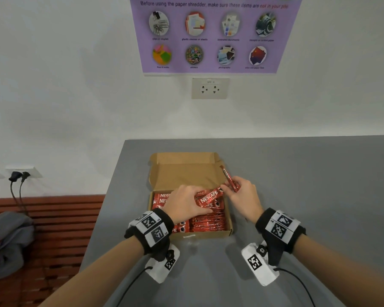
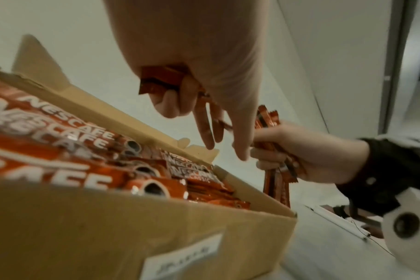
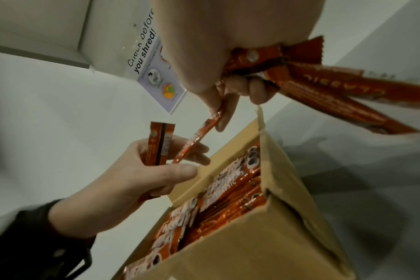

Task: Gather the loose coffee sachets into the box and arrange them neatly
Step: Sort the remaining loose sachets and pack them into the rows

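An open cardboard box (image 1: 230,222) sits on the grey table, packed with rows of red Nescafe sachets (image 1: 208,222); its lid (image 1: 184,171) lies back towards the wall. My left hand (image 1: 186,201) hovers over the box and grips a few sachets (image 1: 208,198). My right hand (image 1: 244,196) is at the box's right edge and grips a bundle of sachets (image 1: 230,179) that points up and back. In the right wrist view, the right fingers also pinch one thin sachet (image 3: 197,136) that reaches across to the left hand (image 3: 144,174). The box's front wall (image 2: 108,236) fills the left wrist view.
The table (image 1: 308,185) reaches to the white wall, and its left edge (image 1: 106,196) runs close beside the box. A wooden bench (image 1: 60,218) with a grey bag (image 1: 7,240) lies below on the left. A wall socket (image 1: 210,88) and a purple poster (image 1: 213,34) hang above.
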The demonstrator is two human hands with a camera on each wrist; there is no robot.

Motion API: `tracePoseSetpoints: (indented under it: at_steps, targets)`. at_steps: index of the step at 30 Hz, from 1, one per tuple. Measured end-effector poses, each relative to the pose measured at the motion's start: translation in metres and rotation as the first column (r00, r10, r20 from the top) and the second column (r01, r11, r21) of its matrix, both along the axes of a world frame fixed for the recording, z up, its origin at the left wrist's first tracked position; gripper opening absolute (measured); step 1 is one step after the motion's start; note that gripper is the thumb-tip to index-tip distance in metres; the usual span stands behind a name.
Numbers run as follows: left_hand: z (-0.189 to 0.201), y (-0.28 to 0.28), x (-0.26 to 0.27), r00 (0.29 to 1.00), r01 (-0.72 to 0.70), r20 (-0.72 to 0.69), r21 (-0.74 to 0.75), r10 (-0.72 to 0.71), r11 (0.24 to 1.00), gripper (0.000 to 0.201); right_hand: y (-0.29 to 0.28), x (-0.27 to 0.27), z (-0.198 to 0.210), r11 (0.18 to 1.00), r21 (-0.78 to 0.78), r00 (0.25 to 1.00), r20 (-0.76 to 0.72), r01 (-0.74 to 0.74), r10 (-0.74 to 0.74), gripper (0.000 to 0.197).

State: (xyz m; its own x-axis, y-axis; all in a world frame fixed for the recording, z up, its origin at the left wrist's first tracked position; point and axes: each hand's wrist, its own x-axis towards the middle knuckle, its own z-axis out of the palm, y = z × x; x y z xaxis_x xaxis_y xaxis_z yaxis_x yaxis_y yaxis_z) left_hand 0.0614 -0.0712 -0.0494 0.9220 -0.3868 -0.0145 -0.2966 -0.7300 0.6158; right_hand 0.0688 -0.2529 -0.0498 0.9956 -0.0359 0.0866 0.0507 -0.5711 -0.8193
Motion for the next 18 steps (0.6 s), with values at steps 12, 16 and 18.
tracePoseSetpoints:
  at_steps: [12,16,18]
  targets:
    - [-0.015,0.004,-0.001,0.999,-0.015,0.049,0.089,0.011,0.996,0.047,-0.003,-0.01,-0.015,0.999,-0.02,0.991,-0.131,-0.04,0.037,0.017]
    - [-0.012,0.0,-0.003,0.994,-0.016,0.106,0.137,0.001,0.99,0.044,-0.004,-0.009,-0.014,0.998,-0.037,0.994,-0.098,-0.06,0.056,0.014]
    - [-0.011,-0.002,-0.002,0.994,-0.009,0.112,0.167,-0.01,0.986,0.04,-0.004,-0.01,-0.015,0.996,-0.039,0.986,-0.144,-0.086,0.08,0.018]
